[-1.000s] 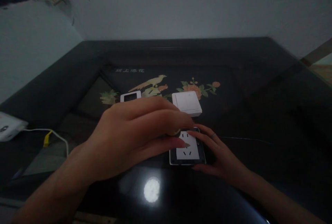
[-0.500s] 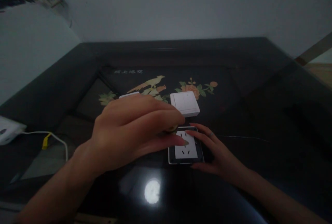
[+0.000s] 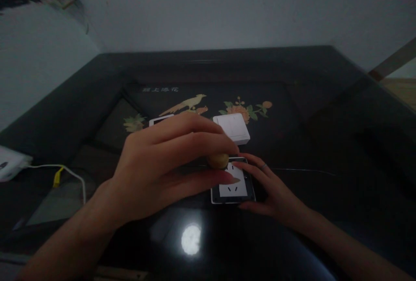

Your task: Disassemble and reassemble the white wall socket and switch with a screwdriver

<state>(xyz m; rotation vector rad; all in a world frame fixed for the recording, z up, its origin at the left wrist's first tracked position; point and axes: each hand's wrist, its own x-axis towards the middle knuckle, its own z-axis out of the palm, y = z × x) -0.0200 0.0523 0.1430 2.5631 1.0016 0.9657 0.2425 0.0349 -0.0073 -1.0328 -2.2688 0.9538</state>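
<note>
My left hand (image 3: 162,168) is closed round a screwdriver, of which only the rounded yellowish handle end (image 3: 218,161) shows. Its shaft and tip are hidden. Directly below lies a wall socket (image 3: 238,189), with a white slotted face and a dark surround in a thin white rim. My right hand (image 3: 264,185) grips the socket from the right, fingers on its far edge and face, thumb at its near right corner. The left hand covers the socket's left upper part.
A white wall switch (image 3: 234,127) lies just beyond the socket. Part of a white frame (image 3: 161,120) shows behind my left hand. At the far left, a white device (image 3: 13,164) has a cable (image 3: 73,172) with a yellow tag. The dark glossy table (image 3: 292,237) meets a wall.
My left hand has turned and its fingers have loosened a little, showing more of the handle end. My right hand and the socket stay nearly in place.
</note>
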